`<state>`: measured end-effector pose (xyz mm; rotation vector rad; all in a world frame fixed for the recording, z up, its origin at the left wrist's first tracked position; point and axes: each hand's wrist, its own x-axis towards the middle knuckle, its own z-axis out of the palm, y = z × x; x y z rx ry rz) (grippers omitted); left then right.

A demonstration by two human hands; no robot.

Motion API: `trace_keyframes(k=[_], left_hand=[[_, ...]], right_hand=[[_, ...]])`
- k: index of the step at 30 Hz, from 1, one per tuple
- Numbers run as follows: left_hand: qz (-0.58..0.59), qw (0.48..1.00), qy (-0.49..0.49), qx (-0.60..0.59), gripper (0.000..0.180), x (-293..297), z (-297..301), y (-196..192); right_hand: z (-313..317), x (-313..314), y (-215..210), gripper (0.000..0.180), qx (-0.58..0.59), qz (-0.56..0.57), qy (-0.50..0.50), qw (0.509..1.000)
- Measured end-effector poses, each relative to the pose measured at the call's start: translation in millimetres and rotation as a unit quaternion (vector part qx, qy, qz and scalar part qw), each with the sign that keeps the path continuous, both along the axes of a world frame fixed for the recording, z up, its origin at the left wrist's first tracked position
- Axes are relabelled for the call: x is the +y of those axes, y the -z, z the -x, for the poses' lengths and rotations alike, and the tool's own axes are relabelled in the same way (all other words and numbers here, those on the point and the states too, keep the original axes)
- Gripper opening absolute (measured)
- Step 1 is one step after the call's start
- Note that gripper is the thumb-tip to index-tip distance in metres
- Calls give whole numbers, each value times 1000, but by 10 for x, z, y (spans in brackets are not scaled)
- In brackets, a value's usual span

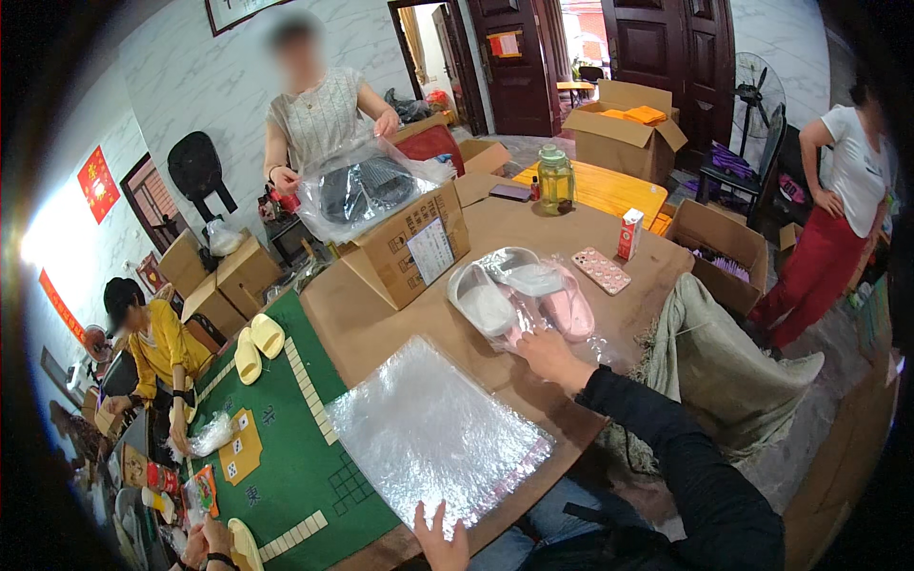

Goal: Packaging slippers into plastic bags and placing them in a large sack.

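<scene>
My left hand (440, 539) lies with spread fingers on the near edge of a stack of clear plastic bags (433, 428). My right hand (552, 360) reaches across the table, its fingers closed on the near edge of a clear bag of slippers. Around that hand lie a grey-white slipper (481, 300) and a pink slipper (568, 305), partly covered by shiny film. Part of the pink pair is hidden behind my hand. The bag stack rests partly on brown board and partly on a green game mat (314, 476).
A cardboard box (405, 252) stands at the far side, where another person holds bagged dark slippers (367, 190). Nearby are a phone (602, 271), a small carton (629, 233) and a green bottle (553, 181). Sacking (714, 352) hangs at the right. Yellow slippers (257, 347) lie left.
</scene>
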<state>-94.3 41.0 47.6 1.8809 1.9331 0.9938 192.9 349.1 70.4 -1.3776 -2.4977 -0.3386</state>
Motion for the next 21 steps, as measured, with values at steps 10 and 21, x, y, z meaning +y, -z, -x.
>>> trace_keyframes(k=[10, 21], left_hand=[[21, 995, 99, -4, 36, 141, -263, -164], [57, 987, 141, 44, 36, 151, -265, -58]], right_hand=[[48, -355, -1161, 18, 265, -159, 2, 951], [-57, -406, -1310, 18, 281, 139, -80, 946]])
